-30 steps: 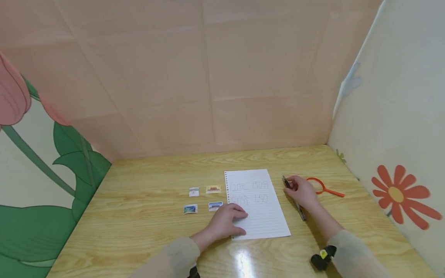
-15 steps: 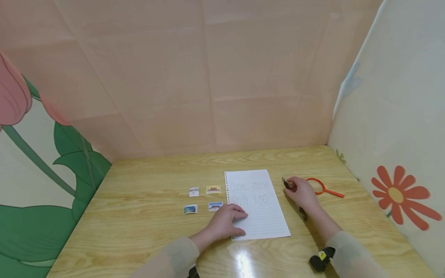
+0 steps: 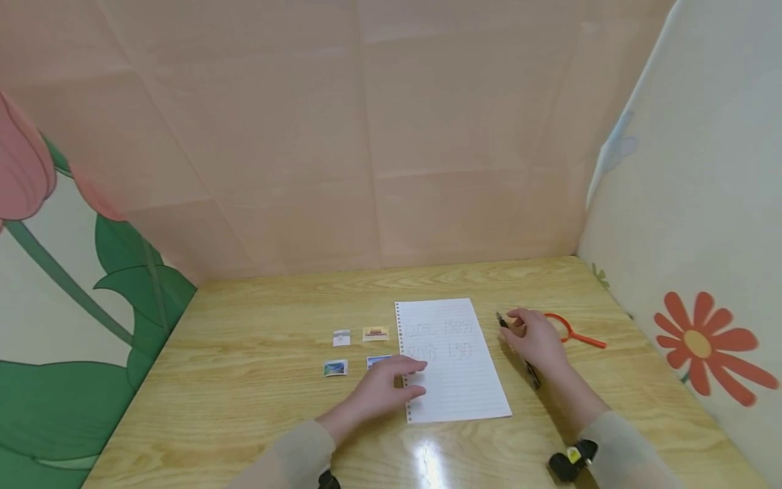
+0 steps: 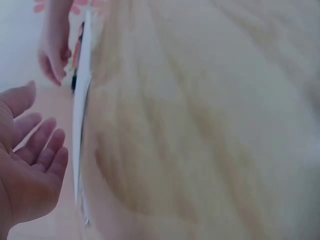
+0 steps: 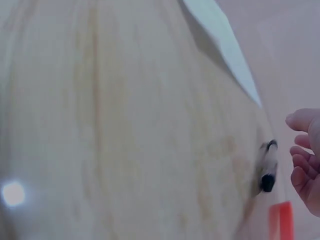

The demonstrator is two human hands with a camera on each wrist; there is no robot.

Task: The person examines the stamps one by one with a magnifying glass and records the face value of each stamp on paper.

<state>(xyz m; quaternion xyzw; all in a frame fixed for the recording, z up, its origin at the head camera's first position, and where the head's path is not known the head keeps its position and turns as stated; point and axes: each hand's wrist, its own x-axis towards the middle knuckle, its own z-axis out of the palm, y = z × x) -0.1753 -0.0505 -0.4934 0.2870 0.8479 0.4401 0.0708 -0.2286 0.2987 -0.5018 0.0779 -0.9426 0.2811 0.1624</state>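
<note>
A lined sheet of paper (image 3: pixel 459 387) with handwriting lies on the wooden table, punched holes along its left edge. My left hand (image 3: pixel 381 387) is over that edge, thumb and fingers spread, gripping nothing; the left wrist view shows the palm (image 4: pixel 30 180) apart from the sheet. Right of the paper lies a black and clear pen (image 3: pixel 530 372). My right hand (image 3: pixel 537 343) hovers over it with loosely bent fingers; in the right wrist view a gap separates the fingers from the pen (image 5: pixel 269 167).
Several small stamps lie left of the paper, including a yellowish one (image 3: pixel 375 333) and a green-blue one (image 3: pixel 334 368); one is partly behind my left hand. A red-rimmed magnifying glass (image 3: pixel 588 339) lies right of my right hand. Walls stand behind and at both sides.
My left hand has lifted off the paper and drawn slightly left, thumb and fingers spreading. My right hand has let go of the pen, which now lies on the table.
</note>
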